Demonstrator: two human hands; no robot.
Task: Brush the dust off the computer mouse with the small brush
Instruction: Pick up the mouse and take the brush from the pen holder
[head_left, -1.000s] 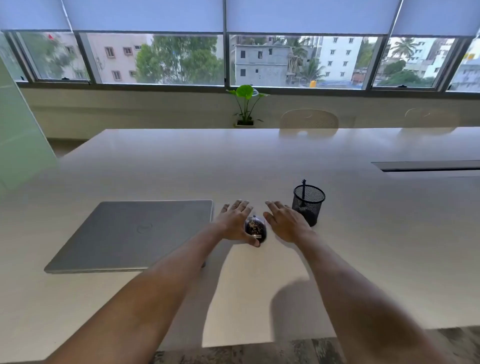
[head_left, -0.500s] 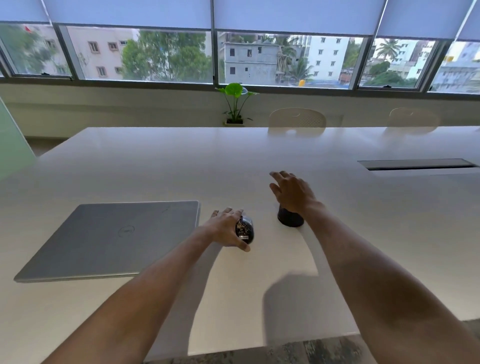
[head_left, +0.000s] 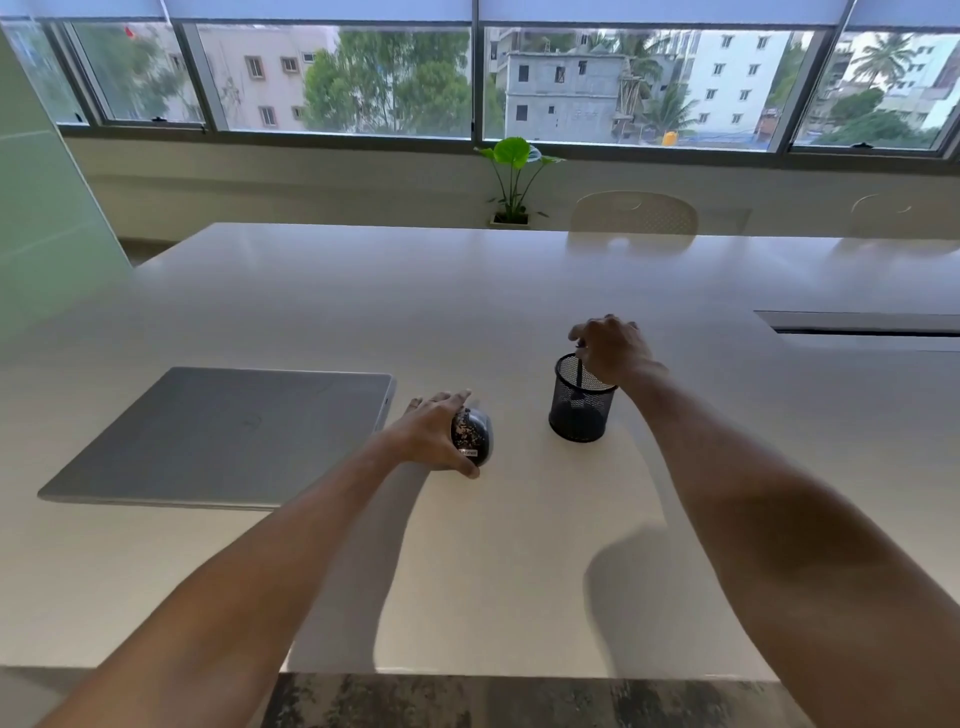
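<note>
Meanwhile, at a white bench (head_left: 467, 312) beneath the windows, a person readies a dusting job: beside a closed laptop (head_left: 223, 431), the left hand (head_left: 428, 436) cups the computer mouse (head_left: 471, 435), tilted on its side with its speckled surface facing right, fingers (head_left: 447, 400) wrapped around its far edge and thumb under the near end. To the right, the right hand (head_left: 610, 348) arches over a black mesh pen cup (head_left: 582, 400), wrist bent down, fingertips pinched on the dark handle of the small brush (head_left: 580, 371) standing inside. A straight upward pull would likely clear the rim without tipping the light cup, while the mouse stays braced.
</note>
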